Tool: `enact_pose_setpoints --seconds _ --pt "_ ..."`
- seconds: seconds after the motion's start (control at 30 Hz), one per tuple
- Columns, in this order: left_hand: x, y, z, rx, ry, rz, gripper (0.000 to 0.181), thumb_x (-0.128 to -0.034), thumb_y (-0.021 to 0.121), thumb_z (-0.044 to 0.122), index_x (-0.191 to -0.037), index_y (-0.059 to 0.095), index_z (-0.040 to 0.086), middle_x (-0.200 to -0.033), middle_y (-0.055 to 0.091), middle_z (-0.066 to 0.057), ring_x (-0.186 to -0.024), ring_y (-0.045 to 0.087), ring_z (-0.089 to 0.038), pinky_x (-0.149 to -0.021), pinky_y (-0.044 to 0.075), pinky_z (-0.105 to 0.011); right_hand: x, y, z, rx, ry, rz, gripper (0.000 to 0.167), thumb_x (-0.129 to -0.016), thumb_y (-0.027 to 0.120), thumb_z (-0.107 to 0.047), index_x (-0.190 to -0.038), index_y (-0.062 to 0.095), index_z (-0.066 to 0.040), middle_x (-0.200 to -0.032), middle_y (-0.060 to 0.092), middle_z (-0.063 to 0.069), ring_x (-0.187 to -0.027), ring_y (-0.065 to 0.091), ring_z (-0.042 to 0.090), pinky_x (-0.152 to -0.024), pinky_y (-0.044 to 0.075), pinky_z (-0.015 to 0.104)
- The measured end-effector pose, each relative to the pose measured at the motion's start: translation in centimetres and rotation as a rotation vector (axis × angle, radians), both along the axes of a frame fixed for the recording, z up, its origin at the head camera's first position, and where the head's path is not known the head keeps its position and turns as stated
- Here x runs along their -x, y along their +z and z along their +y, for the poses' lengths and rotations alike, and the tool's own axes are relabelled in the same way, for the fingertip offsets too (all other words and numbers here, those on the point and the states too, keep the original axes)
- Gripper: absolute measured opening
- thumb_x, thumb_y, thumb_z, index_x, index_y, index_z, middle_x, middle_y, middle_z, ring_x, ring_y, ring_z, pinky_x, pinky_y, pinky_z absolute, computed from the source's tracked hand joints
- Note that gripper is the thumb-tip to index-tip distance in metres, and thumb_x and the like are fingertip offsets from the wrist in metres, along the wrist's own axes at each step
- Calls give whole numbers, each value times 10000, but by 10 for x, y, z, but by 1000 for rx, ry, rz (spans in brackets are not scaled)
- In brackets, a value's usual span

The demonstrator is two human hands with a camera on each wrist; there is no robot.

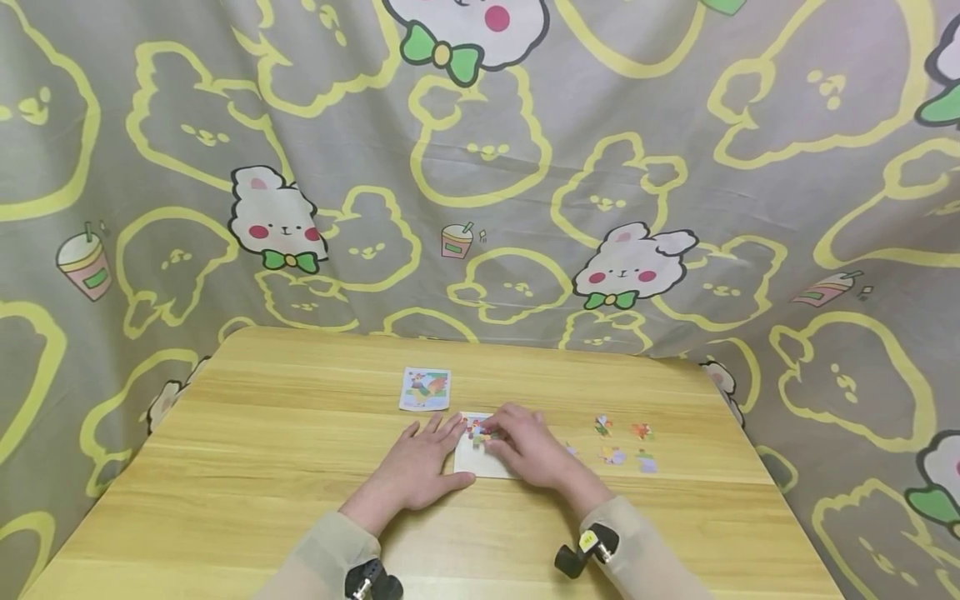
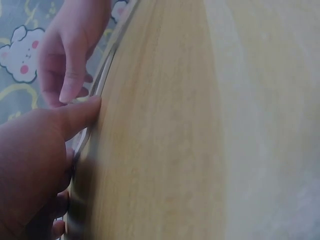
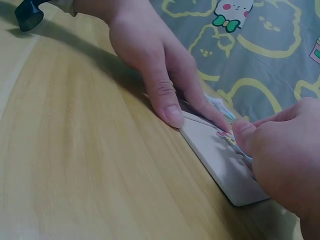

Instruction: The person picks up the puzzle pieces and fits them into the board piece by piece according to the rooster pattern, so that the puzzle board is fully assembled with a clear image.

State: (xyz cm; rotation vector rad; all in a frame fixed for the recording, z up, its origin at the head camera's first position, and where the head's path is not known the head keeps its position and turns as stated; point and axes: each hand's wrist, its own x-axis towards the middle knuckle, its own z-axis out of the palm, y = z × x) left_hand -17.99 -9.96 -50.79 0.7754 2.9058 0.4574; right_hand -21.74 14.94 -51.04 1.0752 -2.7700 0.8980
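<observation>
A white puzzle board (image 1: 480,465) lies on the wooden table, with several joined colourful jigsaw pieces (image 1: 476,428) along its far part. My left hand (image 1: 429,467) rests flat at the board's left edge, its fingers mostly straight and spread. In the right wrist view its thumb and index finger touch the board's rim. My right hand (image 1: 528,446) bends over the board from the right, thumb and fingers pinching at a jigsaw piece that they largely cover. The left wrist view shows mostly table, with the board nearly edge-on beside the left thumb (image 2: 82,115).
A square picture card (image 1: 426,388) of a colourful bird lies beyond the board. Several loose jigsaw pieces (image 1: 612,455) are spread to the right of my right hand. A grey patterned curtain (image 1: 495,225) hangs behind the table (image 1: 300,417).
</observation>
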Motion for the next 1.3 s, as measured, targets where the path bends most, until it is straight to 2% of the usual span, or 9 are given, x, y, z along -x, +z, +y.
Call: enact_pose_setpoints --seconds 0.13,0.2,0.33,0.57,0.8,1.03,1.3 --pt "0 -1 0 -1 -1 -2 894 -1017 545 666 -1659 348 75 -1719 303 -65 -1572 252 -381 -1230 237 -625 0 -2 -4 -34 2 -4 274 -1062 664 -273 -1313 683 -163 -1190 640 -78 -1116 579 147 -1070 357 603" --pt "0 -1 1 1 -2 -3 895 -1019 540 668 -1660 343 75 -1721 298 -66 -1574 247 -378 -1232 231 -625 -1 -2 -6 -46 5 -10 280 -1069 652 -290 -1320 682 -168 -1202 635 -75 -1168 572 165 -1084 342 627" --pt "1 -1 1 2 -4 0 894 -1020 536 669 -1660 342 75 -1722 296 -66 -1577 243 -374 -1235 224 -625 -1 -1 -10 -63 17 -3 306 -1068 653 -304 -1334 689 -157 -1214 627 -65 -1219 557 179 -1055 344 545" --pt "0 0 2 7 -12 5 890 -1024 526 671 -1658 348 72 -1720 300 -69 -1573 253 -376 -1233 226 -630 -1 -5 -15 -59 35 42 299 -1064 662 -282 -1312 711 -123 -1178 611 -61 -1175 547 151 -938 329 433" --pt "-2 1 2 35 -18 16 883 -1035 491 680 -1661 341 76 -1722 292 -67 -1574 247 -379 -1232 230 -632 0 -9 -16 -52 35 51 299 -1066 661 -281 -1306 721 -113 -1168 603 -53 -1141 550 141 -901 310 417" --pt "-8 5 3 128 -47 57 832 -1067 423 662 -1665 335 91 -1724 288 -24 -1560 294 -358 -1206 277 -654 0 -12 -16 -37 25 36 320 -1048 688 -285 -1333 731 -144 -1177 586 -65 -1127 549 115 -920 304 431" --pt "-9 7 2 136 -44 80 811 -1066 462 636 -1648 377 77 -1701 343 -35 -1540 342 -354 -1191 310 -653 0 -11 -18 -40 24 59 382 -1029 724 -278 -1363 725 -91 -1142 573 -55 -1037 541 95 -893 289 414"
